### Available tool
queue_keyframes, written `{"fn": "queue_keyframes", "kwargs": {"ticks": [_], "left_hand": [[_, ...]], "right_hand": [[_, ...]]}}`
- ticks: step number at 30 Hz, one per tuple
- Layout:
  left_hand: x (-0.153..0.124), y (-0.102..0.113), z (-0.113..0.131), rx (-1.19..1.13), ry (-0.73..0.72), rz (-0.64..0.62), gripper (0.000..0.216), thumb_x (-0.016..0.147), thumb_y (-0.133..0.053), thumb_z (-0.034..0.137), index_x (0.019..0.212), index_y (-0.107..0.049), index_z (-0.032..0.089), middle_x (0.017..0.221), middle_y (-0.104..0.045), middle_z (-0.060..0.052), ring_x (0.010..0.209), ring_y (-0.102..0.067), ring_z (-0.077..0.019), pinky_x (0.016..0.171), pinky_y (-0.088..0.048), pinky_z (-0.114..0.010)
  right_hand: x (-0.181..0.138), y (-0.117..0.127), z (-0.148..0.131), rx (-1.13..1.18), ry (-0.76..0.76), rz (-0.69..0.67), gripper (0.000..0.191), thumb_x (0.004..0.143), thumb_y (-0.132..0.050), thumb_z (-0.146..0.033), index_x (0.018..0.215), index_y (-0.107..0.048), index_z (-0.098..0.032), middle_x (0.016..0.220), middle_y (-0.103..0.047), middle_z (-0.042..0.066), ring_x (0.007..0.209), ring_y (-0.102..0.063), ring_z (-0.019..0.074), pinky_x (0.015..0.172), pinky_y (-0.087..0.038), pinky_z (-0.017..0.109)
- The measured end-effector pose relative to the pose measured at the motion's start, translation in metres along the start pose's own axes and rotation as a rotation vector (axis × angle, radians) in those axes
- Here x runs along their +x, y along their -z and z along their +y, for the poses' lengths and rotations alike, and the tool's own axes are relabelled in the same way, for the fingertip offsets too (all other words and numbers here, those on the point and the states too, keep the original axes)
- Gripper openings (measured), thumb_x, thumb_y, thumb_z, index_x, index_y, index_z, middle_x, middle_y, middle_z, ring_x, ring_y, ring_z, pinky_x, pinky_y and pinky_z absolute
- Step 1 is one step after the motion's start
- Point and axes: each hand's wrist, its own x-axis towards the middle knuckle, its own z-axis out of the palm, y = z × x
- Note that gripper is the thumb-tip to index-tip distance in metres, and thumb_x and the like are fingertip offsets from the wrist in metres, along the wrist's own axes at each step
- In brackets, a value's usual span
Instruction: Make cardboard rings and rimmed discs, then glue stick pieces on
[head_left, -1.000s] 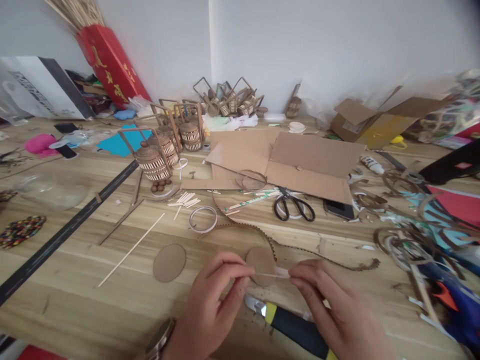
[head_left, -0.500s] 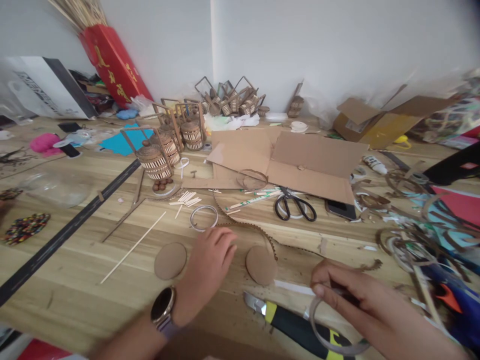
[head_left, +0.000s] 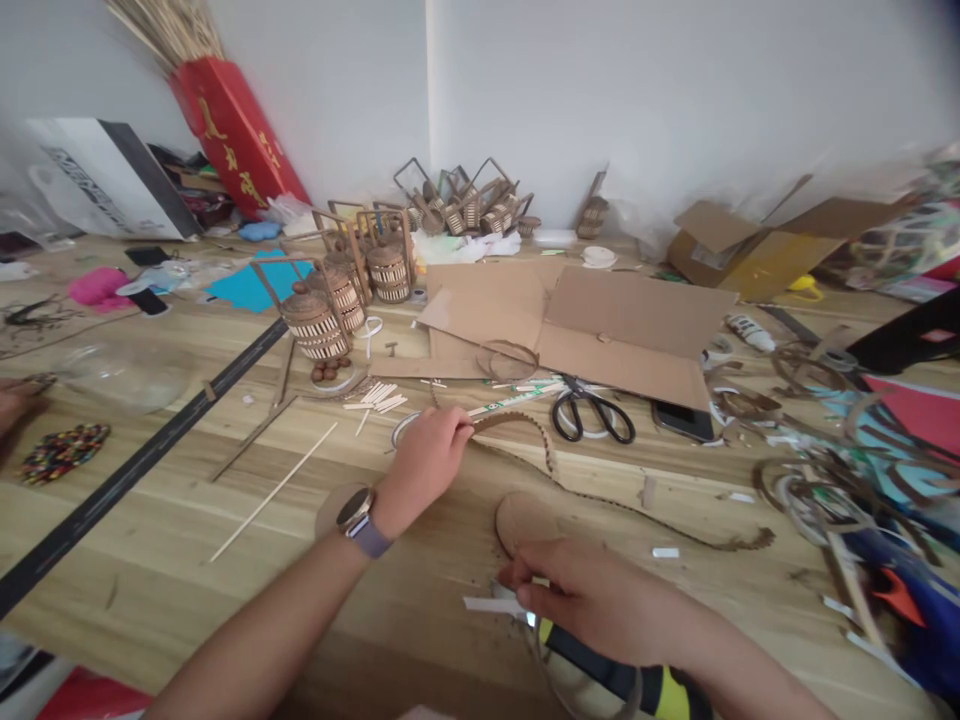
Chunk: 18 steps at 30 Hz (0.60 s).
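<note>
My left hand point(head_left: 427, 455), with a watch on its wrist, is closed in a pinch on a brown serrated-edged strip point(head_left: 517, 420), which curves to the right from my fingertips. My right hand point(head_left: 577, 595) holds a roll of tape point(head_left: 551, 675), whose loose white end point(head_left: 491, 605) points left. Under that hand lies a utility knife point(head_left: 592, 665) with a black and yellow handle, partly covered. A cardboard disc point(head_left: 517, 515) lies just beyond my right fingers. Another cardboard disc point(head_left: 330, 508) is mostly behind my left wrist. A white ring point(head_left: 401, 430) is half hidden behind my left hand.
Black scissors point(head_left: 592, 412) lie before flattened cardboard point(head_left: 622, 310). Small handled baskets point(head_left: 315, 325) stand at back left, near pale sticks point(head_left: 379, 397). Another person's hand point(head_left: 15, 405) is at the left edge, by a bead pile point(head_left: 64, 452). Strip coils point(head_left: 802, 365) clutter the right.
My left hand has moved up and pinched the serrated strip, lifting part of it. My right hand has moved left with the tape roll, over the knife.
</note>
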Motion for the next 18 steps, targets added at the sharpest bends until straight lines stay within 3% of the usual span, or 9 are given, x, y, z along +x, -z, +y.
{"fn": "queue_keyframes", "kwargs": {"ticks": [4, 8, 10, 14, 18], "left_hand": [[-0.002, 0.021, 0.001, -0.207, 0.045, 0.014, 0.017, 0.098, -0.041, 0.024, 0.095, -0.057, 0.019, 0.083, -0.067, -0.001, 0.076, -0.062, -0.016, 0.067, -0.046, -0.026], [-0.007, 0.028, 0.003, -0.545, 0.105, -0.04, 0.024, 0.098, -0.037, 0.032, 0.093, -0.057, 0.019, 0.072, -0.062, 0.003, 0.064, -0.058, -0.0133, 0.061, -0.044, -0.023], [-0.011, 0.023, 0.009, -0.494, 0.082, -0.118, 0.022, 0.096, -0.04, 0.028, 0.092, -0.059, 0.018, 0.075, -0.064, 0.002, 0.067, -0.059, -0.0141, 0.062, -0.043, -0.024], [-0.023, -0.003, 0.03, -0.2, -0.079, -0.357, 0.021, 0.095, -0.045, 0.024, 0.09, -0.065, 0.018, 0.087, -0.07, -0.002, 0.08, -0.063, -0.0177, 0.067, -0.043, -0.026], [-0.037, -0.031, 0.049, -0.123, -0.165, -0.466, 0.019, 0.093, -0.052, 0.024, 0.081, -0.067, 0.019, 0.084, -0.069, -0.003, 0.078, -0.063, -0.0183, 0.066, -0.043, -0.026]], "right_hand": [[-0.003, 0.007, 0.021, -0.08, -0.046, 0.169, 0.022, 0.093, -0.041, -0.029, 0.091, -0.062, -0.021, 0.091, -0.069, 0.005, 0.083, -0.063, 0.0193, 0.072, -0.045, 0.027], [-0.025, 0.031, 0.041, -0.096, -0.157, 0.319, 0.03, 0.094, -0.037, -0.038, 0.092, -0.062, -0.02, 0.091, -0.069, 0.01, 0.087, -0.064, 0.0247, 0.077, -0.048, 0.035], [-0.044, 0.043, 0.041, 0.026, -0.109, 0.241, 0.034, 0.094, -0.04, -0.045, 0.09, -0.064, -0.021, 0.087, -0.069, 0.007, 0.084, -0.064, 0.0225, 0.075, -0.049, 0.033], [-0.072, 0.046, 0.018, 0.248, 0.0, -0.049, 0.036, 0.094, -0.044, -0.051, 0.093, -0.068, -0.024, 0.092, -0.071, 0.004, 0.081, -0.063, 0.018, 0.07, -0.047, 0.026], [-0.058, 0.032, 0.007, 0.22, 0.115, -0.147, 0.031, 0.094, -0.044, -0.043, 0.095, -0.066, -0.022, 0.093, -0.068, 0.005, 0.084, -0.06, 0.016, 0.073, -0.044, 0.025]]}}
